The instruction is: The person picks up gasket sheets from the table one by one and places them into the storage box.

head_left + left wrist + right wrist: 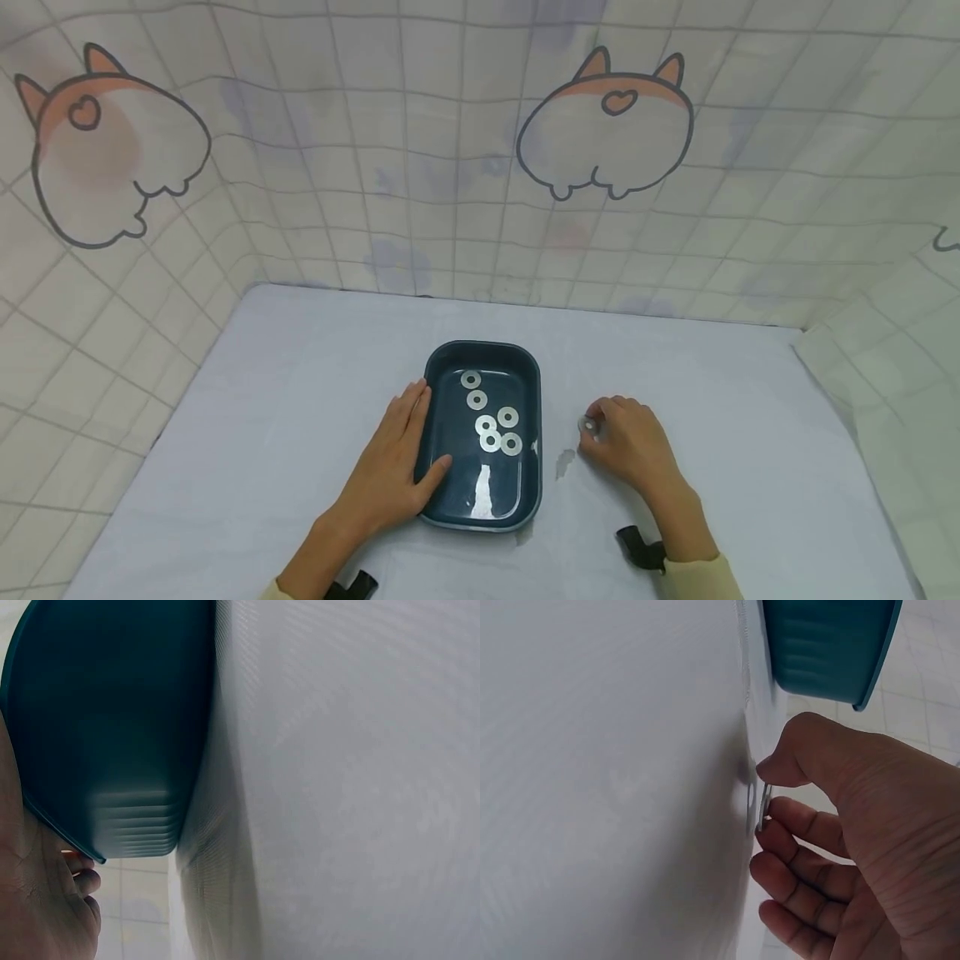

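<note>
A dark teal rectangular tray [442, 500] stands on the white-covered table, with several flat metal washers [507, 417] lying in it, some overlapping. My left hand [390, 467] rests along the tray's left side, fingers straight at the rim and thumb reaching over it. From the left wrist view, the palm is beside the tray's outer wall [112, 712]. To the right of the tray, my right hand [630, 442] pinches a washer [765, 808] between thumb and fingertips, close over the tabletop. The washer is partly covered by the fingers in the head view.
White cloth [315, 358] covers the table. A greyish patch [565, 462] marks it between the tray and right hand. Tile-patterned curtains [450, 167] with cartoon animal drawings surround the back and sides. Black wrist devices [641, 548] show at both forearms.
</note>
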### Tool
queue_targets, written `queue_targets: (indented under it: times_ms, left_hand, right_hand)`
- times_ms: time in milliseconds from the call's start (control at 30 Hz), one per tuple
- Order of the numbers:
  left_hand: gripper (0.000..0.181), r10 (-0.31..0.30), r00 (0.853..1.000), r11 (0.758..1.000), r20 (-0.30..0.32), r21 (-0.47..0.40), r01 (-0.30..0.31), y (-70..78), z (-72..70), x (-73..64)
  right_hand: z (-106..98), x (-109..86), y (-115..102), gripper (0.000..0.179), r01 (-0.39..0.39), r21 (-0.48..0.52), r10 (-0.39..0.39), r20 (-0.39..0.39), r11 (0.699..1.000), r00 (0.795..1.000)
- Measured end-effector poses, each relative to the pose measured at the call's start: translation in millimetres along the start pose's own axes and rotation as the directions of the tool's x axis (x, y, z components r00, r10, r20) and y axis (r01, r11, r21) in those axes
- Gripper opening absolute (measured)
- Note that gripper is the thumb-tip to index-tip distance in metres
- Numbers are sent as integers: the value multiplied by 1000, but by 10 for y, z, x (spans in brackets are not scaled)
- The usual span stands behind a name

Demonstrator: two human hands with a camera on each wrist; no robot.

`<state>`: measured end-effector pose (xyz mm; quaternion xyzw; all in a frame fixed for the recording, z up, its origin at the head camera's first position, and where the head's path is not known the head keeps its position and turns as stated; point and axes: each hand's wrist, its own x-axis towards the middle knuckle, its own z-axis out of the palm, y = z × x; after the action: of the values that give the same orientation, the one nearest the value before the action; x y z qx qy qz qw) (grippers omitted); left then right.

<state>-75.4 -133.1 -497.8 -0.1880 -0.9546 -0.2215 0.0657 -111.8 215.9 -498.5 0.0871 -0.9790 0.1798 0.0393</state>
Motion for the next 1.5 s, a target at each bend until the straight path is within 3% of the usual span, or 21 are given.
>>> queue_targets:
  times_ms: [300,467,633,833,1167,1500]
  left_hand:
    - [94,-4,999,1000,34,-4,4,14,9,17]
    - [94,3,1000,1000,14,1,-3,18,15,17]
    - [95,11,1000,1000,-9,8,-11,18,26,11]
    - [94,-2,1000,1000,4,13,2,16,19,-23]
    - [94,1,1000,1000,-19,20,-1,16,13,-14]
    - [96,-23,999,1000,23,4,23,19,1,-11]
  right_hand:
    - [-39,-12,-13,20,81,-1,-81,-55,997,995]
    - [-81,0,-48,19,123,-18,-124,-76,992,989]
    - [-126,6,-108,17,127,-34,-129,-77,991,989]
    - [-192,-6,-214,20,116,-33,-118,-51,993,992]
    - [-326,11,-325,23,163,-46,-166,-66,986,984]
    - [-430,63,-449,23,198,-11,-198,-59,980,978]
